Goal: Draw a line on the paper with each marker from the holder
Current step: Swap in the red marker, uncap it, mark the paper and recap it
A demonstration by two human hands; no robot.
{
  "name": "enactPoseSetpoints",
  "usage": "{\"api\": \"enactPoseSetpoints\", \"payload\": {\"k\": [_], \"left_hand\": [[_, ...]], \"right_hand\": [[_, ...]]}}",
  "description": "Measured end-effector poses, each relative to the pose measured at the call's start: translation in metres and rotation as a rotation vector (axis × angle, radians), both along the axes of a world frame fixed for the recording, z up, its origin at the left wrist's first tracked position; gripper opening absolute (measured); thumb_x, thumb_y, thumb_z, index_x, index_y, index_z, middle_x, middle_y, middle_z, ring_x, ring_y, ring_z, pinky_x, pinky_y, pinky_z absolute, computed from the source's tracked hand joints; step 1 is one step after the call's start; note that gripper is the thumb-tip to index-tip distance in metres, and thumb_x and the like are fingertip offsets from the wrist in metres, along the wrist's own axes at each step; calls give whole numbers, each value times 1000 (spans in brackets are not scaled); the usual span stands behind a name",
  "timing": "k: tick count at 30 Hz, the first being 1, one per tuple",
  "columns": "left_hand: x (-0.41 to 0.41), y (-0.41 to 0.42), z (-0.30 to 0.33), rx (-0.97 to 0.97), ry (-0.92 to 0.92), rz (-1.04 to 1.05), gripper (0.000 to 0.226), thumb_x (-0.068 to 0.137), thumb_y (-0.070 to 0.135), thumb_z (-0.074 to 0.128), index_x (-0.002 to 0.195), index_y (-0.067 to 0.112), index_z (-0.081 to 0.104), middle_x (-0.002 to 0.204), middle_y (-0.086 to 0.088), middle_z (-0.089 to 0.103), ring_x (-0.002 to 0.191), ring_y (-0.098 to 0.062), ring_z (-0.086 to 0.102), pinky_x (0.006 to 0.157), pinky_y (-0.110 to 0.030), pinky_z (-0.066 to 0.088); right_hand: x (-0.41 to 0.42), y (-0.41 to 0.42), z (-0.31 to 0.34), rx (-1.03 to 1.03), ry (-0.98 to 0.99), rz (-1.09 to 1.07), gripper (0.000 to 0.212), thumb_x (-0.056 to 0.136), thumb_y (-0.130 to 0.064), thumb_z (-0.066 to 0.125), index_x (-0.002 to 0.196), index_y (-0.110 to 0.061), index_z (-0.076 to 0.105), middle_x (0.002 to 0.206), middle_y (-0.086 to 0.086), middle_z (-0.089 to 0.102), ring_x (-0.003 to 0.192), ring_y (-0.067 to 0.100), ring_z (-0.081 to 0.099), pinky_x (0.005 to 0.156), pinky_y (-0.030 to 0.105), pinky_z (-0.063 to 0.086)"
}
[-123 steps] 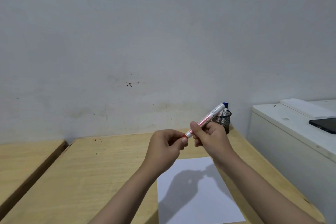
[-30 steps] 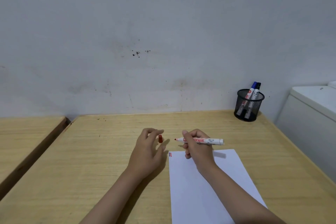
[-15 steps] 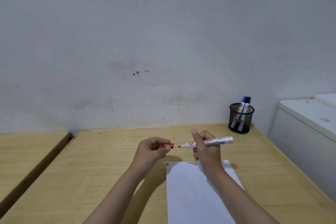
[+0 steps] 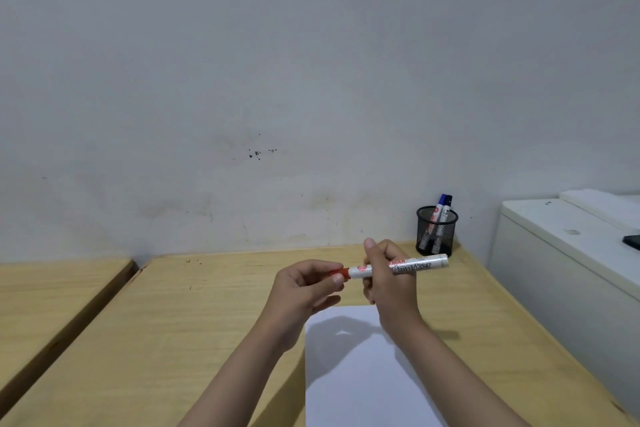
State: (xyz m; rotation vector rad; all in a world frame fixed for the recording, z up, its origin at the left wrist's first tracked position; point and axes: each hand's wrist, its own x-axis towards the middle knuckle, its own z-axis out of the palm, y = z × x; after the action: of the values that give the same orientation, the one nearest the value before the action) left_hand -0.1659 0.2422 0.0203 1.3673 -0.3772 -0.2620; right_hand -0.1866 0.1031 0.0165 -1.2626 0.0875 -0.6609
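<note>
My right hand (image 4: 389, 282) grips a white marker (image 4: 424, 263) by its barrel and holds it level above the table. On its left end sits the red cap (image 4: 337, 273), pinched by the fingers of my left hand (image 4: 304, 288). A white sheet of paper (image 4: 360, 378) lies on the wooden table (image 4: 194, 322) below my hands, partly covered by my forearms. A black mesh holder (image 4: 437, 230) stands at the back right by the wall, with a blue-capped marker (image 4: 440, 206) and a black-capped marker (image 4: 448, 207) upright in it.
A second wooden table (image 4: 45, 298) stands to the left across a narrow gap. A white cabinet (image 4: 568, 253) is at the right with a dark phone (image 4: 632, 241) on top. The grey wall runs just behind the table.
The cap was apart from the marker tip half a second ago; now it sits on the tip with both hands together. Earlier the marker was down at the paper's top left corner.
</note>
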Motion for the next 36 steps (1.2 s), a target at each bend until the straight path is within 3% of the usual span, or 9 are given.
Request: {"api": "enactPoseSetpoints", "payload": {"k": [8, 12, 15, 18, 20, 24, 29, 32, 36], "left_hand": [[-55, -1, 20, -36, -340, 174, 13, 70, 0, 76, 75, 12, 76, 66, -4, 74, 63, -17, 64, 64, -30, 56], [-68, 3, 19, -60, -486, 168, 15, 63, 22, 76, 76, 14, 75, 72, -9, 72, 67, -18, 62, 61, -24, 54], [-66, 4, 12, -38, -507, 199, 11, 66, 14, 75, 76, 10, 74, 72, -13, 70, 66, -15, 61, 59, -20, 52], [-62, 3, 11, -10, -503, 261, 8, 70, 5, 75, 74, 11, 74, 73, -8, 71, 64, -8, 59, 56, -17, 49], [-56, 4, 12, -3, -500, 349, 16, 72, 0, 74, 74, 16, 74, 74, -5, 72, 63, -8, 59, 53, -15, 47], [-39, 8, 16, 66, -601, 475, 18, 72, 2, 73, 76, 19, 72, 77, 0, 70, 66, -6, 63, 59, -11, 48], [-24, 2, 26, 186, -739, 404, 10, 72, 13, 72, 81, 16, 71, 79, 6, 68, 74, -10, 67, 67, -16, 54], [-20, -13, 33, 246, -806, 318, 11, 72, 16, 70, 83, 17, 71, 79, 6, 67, 74, -11, 68, 68, -25, 57], [-8, -39, 40, 238, -805, 260, 30, 72, 18, 69, 103, 23, 68, 81, 6, 70, 80, -10, 69, 74, -23, 57]], "right_hand": [[-42, 19, 31, 149, -109, -43, 21, 64, -10, 44, 45, -10, 34, 42, 4, 33, 34, 14, 28, 38, 18, 23], [-54, 29, 33, 138, -196, -59, 25, 65, -6, 40, 42, -16, 34, 40, 3, 33, 36, 13, 28, 38, 19, 25], [-53, 30, 28, 139, -181, 7, 27, 68, -8, 43, 44, -16, 35, 40, 2, 33, 35, 11, 28, 37, 18, 24], [-47, 20, 24, 128, -28, 173, 43, 79, -33, 67, 53, -10, 42, 39, 2, 36, 31, 11, 27, 36, 17, 23], [-46, 11, 25, 81, 136, 295, 52, 69, -58, 63, 67, -6, 54, 42, 5, 43, 29, 12, 30, 34, 19, 26], [-50, -9, 27, -194, 312, 292, 53, 65, -55, 66, 71, -4, 60, 46, 6, 52, 30, 12, 35, 36, 21, 31], [-46, -35, 27, -768, -75, -114, 19, 68, -24, 81, 78, -21, 65, 68, -12, 62, 63, 6, 56, 60, 12, 42], [-35, -49, 28, -1112, -199, -146, 26, 72, -28, 74, 97, -22, 67, 87, -17, 65, 85, 3, 59, 75, 22, 49], [-21, -68, 24, -1186, -313, -192, 41, 80, -21, 69, 119, -23, 58, 88, -7, 69, 79, 5, 63, 71, 29, 54]]}}
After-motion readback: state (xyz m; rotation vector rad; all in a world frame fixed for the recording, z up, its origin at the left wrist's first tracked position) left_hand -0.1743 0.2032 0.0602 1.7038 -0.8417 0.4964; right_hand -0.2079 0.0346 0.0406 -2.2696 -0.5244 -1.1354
